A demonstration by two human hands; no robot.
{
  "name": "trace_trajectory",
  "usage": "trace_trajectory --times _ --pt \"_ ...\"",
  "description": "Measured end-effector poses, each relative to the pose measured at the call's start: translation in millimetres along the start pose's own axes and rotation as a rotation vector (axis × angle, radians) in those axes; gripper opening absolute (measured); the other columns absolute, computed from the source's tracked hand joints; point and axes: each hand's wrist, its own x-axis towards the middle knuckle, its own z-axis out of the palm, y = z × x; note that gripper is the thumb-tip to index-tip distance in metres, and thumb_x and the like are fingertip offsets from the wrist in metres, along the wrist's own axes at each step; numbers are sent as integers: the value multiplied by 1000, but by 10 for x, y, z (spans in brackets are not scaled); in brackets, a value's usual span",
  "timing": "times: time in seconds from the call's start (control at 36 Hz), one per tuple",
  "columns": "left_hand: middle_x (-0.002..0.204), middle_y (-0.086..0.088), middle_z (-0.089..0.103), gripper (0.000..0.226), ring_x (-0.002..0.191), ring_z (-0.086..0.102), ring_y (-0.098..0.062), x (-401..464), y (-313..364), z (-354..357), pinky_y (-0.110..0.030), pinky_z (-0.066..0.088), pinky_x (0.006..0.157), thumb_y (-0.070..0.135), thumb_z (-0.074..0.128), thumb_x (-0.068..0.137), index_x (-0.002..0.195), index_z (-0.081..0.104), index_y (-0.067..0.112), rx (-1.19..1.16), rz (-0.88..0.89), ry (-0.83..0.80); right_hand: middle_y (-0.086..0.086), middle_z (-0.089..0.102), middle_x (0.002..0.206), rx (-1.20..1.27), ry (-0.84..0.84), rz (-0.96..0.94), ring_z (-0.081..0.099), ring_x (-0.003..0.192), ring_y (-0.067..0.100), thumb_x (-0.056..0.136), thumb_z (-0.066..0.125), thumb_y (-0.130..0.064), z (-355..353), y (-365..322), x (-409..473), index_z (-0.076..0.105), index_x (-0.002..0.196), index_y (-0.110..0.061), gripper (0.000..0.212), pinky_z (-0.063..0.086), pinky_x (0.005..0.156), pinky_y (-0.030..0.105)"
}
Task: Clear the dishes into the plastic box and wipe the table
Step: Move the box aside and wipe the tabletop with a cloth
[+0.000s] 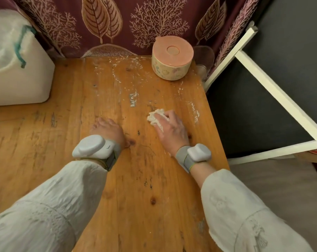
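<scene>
**Mia:** From the head camera I see the right hand (pixel 169 127) on the wooden desk (pixel 63 135). Its fingers (pixel 159 118) are curled around a crumpled white tissue (pixel 154 116) and press it down on the wood.

**Ben:** And the left hand (pixel 107 129)?

**Mia:** It lies on the desk near the right one. Its fingers point away from us, so I cannot tell if they are flat or bent. It holds nothing I can see.

**Ben:** Where is the plastic box (pixel 18 70)?

**Mia:** At the far left corner of the desk, white, with a cloudy lid. I see no dishes left on the wood — so I think only the wiping is left.

**Ben:** What could go wrong?

**Mia:** White streaks (pixel 134 99) lie farther back, toward the paper roll (pixel 172 60). The tissue is small and thin. I think it could tear or just smear the mess around.

**Ben:** Anything else?

**Mia:** The roll stands near the right edge. A big swipe could bump it off — or push crumbs over the side.
</scene>
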Motion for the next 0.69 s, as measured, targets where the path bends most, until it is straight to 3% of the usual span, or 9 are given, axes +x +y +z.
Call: trace_trajectory --times 0.11,0.28,0.42,0.5,0.58,0.64,0.69 --pt "139 -17 37 87 129 39 -32 -62 91 -128 -40 38 102 59 62 77 136 37 0 28 -20 7 10 42 127 -46 57 221 45 111 26 97 45 -32 -230 485 37 48 135 -23 39 40 94 36" --pt "128 -12 49 68 123 45 -29 -78 87 -176 -36 43 96 53 64 80 125 50 5 48 2 19 11 39 122 -143 184 526 45 104 25 97 45 -29 -587 980 34 44 132 -21 37 45 89 37" --pt "101 -7 60 54 109 55 -26 -10 79 -178 -34 51 87 52 68 77 110 59 10 77 43 31 10 43 120 -44 221 343 48 101 26 96 45 -32 -534 701 78 47 129 -20 35 48 85 40" --pt "88 -5 55 54 101 59 -24 -3 79 -195 -31 52 80 53 69 76 108 60 11 100 54 44 13 46 120 -35 127 122 48 103 28 96 47 -28 -395 454 124 52 130 -16 36 44 84 36" --pt "83 -3 55 49 88 60 -21 23 91 -201 -28 49 70 51 69 77 104 61 11 122 59 42 17 55 102 -32 24 -53 57 86 33 90 51 -25 -265 334 144 64 116 -9 33 48 72 38" --pt "78 -2 54 46 79 57 -21 43 96 -197 -27 47 64 50 69 76 101 62 12 140 66 49 17 56 101 -56 38 -46 58 84 34 89 53 -24 -217 424 157 65 114 -9 32 49 72 40" --pt "72 -1 52 44 75 56 -21 53 93 -192 -28 46 62 50 70 76 98 62 13 148 72 57 16 50 116 -81 61 113 52 99 31 94 50 -24 -262 595 190 57 126 -14 34 45 86 41"
